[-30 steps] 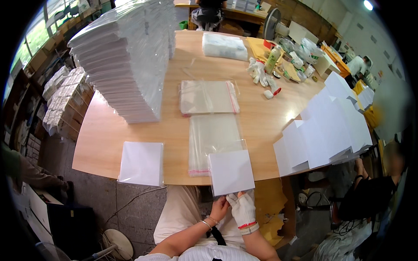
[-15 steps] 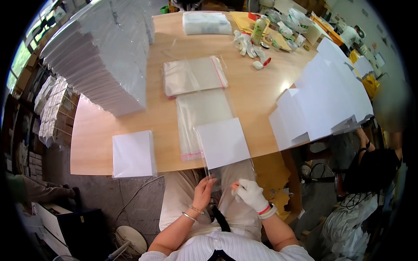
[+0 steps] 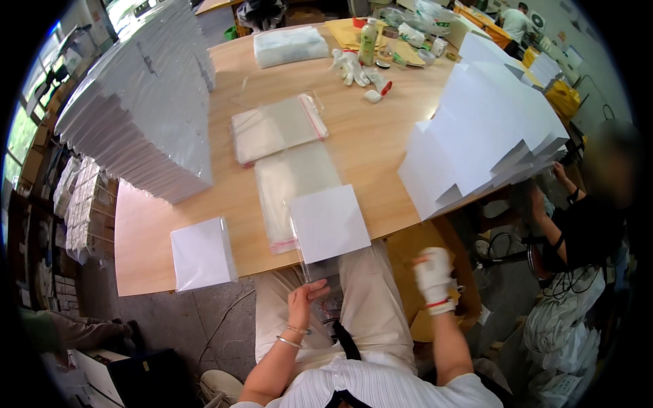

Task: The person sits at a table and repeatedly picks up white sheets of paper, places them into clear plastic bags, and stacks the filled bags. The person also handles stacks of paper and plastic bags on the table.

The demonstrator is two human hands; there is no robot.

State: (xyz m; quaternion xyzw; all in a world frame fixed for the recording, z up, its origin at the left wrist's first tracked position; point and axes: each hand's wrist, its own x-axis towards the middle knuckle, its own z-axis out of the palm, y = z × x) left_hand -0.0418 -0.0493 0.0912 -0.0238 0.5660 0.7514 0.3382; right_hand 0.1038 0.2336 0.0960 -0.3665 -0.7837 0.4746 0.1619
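**Left hand pinches a clear sleeve holding a white card at the worktop's near edge**

The bare left hand is raised in front of the lap, its grip closed on the lower end of a clear plastic sleeve. A square white card sits in the upper part of that sleeve, lying partly on the near edge of the rounded wooden worktop and partly overhanging it. The sleeve's empty lower end hangs off the edge, down to the fingers.

The right hand, in a white glove with a red band at the wrist, is held free in the air to the right of the card, well apart from it. Its fingers are curled loosely together and hold nothing.

Just beyond the card lies a flat pile of clear plastic sleeves with a red strip along its near end, and a second such pile lies further back. To the left, near the edge, rests a small stack of sleeved white cards. A tall leaning stack of white sheets fills the far left of the worktop, and a fanned spread of white cards covers the right side. Another person sits to the right
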